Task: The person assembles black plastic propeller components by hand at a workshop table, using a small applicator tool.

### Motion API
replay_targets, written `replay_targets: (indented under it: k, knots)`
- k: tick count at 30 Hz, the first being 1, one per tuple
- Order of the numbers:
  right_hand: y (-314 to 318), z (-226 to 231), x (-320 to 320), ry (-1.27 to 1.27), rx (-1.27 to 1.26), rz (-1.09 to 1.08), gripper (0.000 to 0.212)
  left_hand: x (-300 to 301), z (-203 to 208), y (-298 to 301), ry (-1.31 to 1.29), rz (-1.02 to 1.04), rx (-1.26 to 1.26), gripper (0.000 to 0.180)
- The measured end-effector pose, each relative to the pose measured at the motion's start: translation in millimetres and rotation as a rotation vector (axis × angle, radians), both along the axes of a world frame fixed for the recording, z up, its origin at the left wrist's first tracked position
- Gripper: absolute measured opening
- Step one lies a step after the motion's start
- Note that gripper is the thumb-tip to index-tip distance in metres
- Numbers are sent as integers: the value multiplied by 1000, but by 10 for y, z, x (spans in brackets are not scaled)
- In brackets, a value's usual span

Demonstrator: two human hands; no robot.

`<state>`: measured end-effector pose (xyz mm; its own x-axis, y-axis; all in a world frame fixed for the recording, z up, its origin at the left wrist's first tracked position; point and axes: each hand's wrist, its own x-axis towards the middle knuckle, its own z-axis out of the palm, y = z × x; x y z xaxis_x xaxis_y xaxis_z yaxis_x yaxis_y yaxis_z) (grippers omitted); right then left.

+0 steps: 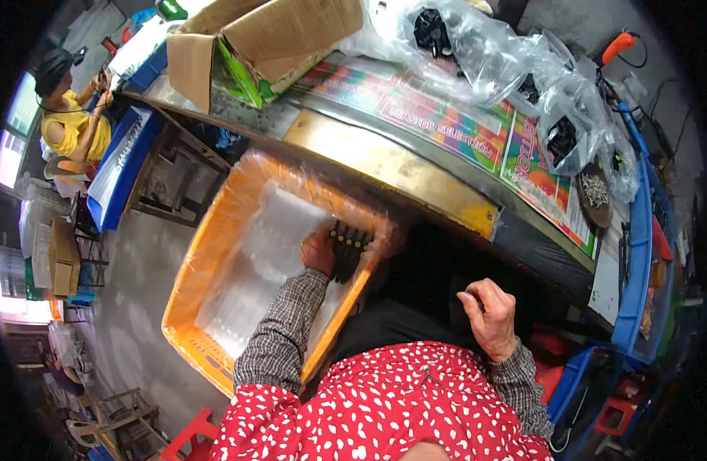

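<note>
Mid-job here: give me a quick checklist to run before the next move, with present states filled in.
1. Left hand inside the orange crate, at the black parts: ok.
2. Firm grip on those parts: cannot tell, fingers partly hidden.
3. Right hand clear of the crate: ok.
4. Crate lined with clear plastic: ok.
5. Crate's support underneath: cannot tell, hidden.
6. Bench uncluttered: not ok, crumpled plastic bags lie there.

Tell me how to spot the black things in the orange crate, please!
Find the long workbench, then the orange crate below its near edge. Inside, toward the right side, the black pieces lie just right of the person's left hand. Their yellowish dots and dark colour set them apart from the pale lining.
</note>
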<state>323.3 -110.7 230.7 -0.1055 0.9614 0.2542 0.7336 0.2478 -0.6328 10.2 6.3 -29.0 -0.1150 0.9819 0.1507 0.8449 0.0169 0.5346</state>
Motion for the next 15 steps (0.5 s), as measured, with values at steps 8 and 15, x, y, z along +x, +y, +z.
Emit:
replay_targets:
  k: [8, 15]
  knots:
    - [22, 269, 210, -37, 139, -59, 15, -204, 664, 82, -101, -60, -42, 30]
    - [146, 543, 318, 12, 294, -233, 11, -269, 1428, 125, -209, -118, 120, 18]
